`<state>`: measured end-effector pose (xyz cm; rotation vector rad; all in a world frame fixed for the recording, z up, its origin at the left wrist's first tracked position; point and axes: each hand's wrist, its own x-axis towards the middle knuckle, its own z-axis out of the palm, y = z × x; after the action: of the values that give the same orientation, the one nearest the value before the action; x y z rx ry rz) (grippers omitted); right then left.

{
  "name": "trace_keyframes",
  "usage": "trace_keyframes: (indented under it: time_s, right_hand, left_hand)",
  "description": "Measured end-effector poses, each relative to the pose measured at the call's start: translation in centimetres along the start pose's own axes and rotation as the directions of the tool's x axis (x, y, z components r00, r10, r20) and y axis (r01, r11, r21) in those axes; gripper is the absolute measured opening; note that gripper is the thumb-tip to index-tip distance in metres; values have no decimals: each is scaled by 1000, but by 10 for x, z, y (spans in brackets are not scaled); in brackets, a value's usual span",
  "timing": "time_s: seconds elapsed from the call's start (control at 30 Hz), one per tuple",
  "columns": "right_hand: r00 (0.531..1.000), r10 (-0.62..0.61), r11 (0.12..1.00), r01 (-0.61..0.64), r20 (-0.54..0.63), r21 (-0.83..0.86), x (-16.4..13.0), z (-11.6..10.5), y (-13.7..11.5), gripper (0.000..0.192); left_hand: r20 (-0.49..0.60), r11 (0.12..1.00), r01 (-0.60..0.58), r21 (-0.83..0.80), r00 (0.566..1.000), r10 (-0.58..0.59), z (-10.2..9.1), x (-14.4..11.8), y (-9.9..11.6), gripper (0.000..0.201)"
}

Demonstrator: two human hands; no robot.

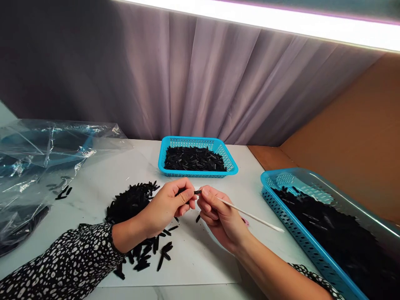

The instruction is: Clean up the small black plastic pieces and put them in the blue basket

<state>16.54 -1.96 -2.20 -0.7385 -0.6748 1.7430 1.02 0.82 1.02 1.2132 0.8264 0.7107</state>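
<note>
At the centre of the frame, a person's left hand (170, 204) pinches a small black piece (197, 192) between thumb and fingertips, its grip clenched on one end, while the right hand (215, 212) meets it from the other side, its grip closed on a thin white stick (250, 216) that slants away toward the lower right. The piece sits just above the white desk (103, 175), between the two hands. It looks like a short, narrow sliver of hard plastic: very light, probably stiff, smooth enough to slip, and small enough that only a fingertip pinch near its end would hold it. The stick appears slender and likely bends or snaps under pressure.

A loose heap of black pieces (131, 202) spreads left of centre, trailing down beneath the left wrist. Behind the hands, at mid-frame, a blue basket (231, 164) of perforated plastic holds more of the same pieces; a second, larger blue basket (300, 237) fills the lower right, also loaded. A crumpled clear plastic bag (37, 158) lies at the left edge, glossy and creased. Grey pleated curtain (193, 83) backs the scene. The sleeves carry a black-and-white spotted print.
</note>
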Motion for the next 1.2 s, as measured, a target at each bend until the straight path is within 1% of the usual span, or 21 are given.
trace_keyframes:
  time_s: [0.13,0.33,0.5,0.7,0.9,1.0,1.1,1.2]
  right_hand:
    - [1000,18,999,-18,7,44,0,-1,2,35]
    - [1000,9,1000,-9,0,22,-2,0,3,36]
    - [999,-29,999,28,-31,-42,-3,1,1,35]
    - [999,-32,999,31,-29,-21,-3,2,0,33]
    - [998,-37,998,35,-47,-53,-3,4,-1,32]
    - [996,-67,995,63,-66,-73,-4,6,-2,31]
    - [989,-111,989,100,-98,-107,-5,7,-4,30]
    - [986,-124,987,112,-114,-113,-6,8,-4,28]
  left_hand:
    - [1,998,44,-44,999,-44,0,-1,1,35]
    - [-6,997,57,-57,998,-57,0,-1,3,37]
    - [-14,998,37,-47,999,-38,1,-1,4,37]
    - [-13,1000,-13,-23,1000,13,1,-3,4,30]
    - [-13,997,-76,13,997,76,2,-4,4,26]
    - [-19,995,-95,32,995,96,2,-3,3,25]
    - [-47,994,-99,36,994,100,0,-2,2,22]
    - [-67,994,-104,39,992,107,0,-1,1,20]
